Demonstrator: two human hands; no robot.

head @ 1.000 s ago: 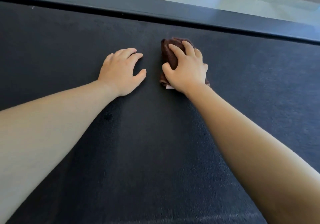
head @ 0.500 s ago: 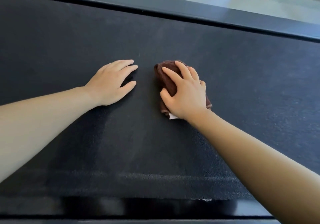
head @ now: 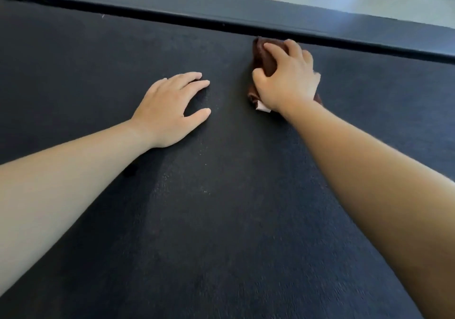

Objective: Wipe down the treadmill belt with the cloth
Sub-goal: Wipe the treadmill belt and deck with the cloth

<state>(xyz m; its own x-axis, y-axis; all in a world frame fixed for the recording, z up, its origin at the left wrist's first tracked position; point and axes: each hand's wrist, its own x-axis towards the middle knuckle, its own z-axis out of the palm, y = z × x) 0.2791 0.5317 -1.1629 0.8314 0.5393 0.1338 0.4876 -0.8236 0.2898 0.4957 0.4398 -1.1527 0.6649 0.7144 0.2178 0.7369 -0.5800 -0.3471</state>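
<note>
Treadmill belt [head: 221, 220] under a brown cloth [head: 264, 57] gripped by the right hand [head: 288, 79]; the left hand [head: 170, 109] lay flat, fingers relaxed.

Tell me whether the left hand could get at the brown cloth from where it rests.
Probably yes. The left hand lies flat on the treadmill belt beside the brown cloth, only bare belt between them, though the right hand covers most of it.
</note>
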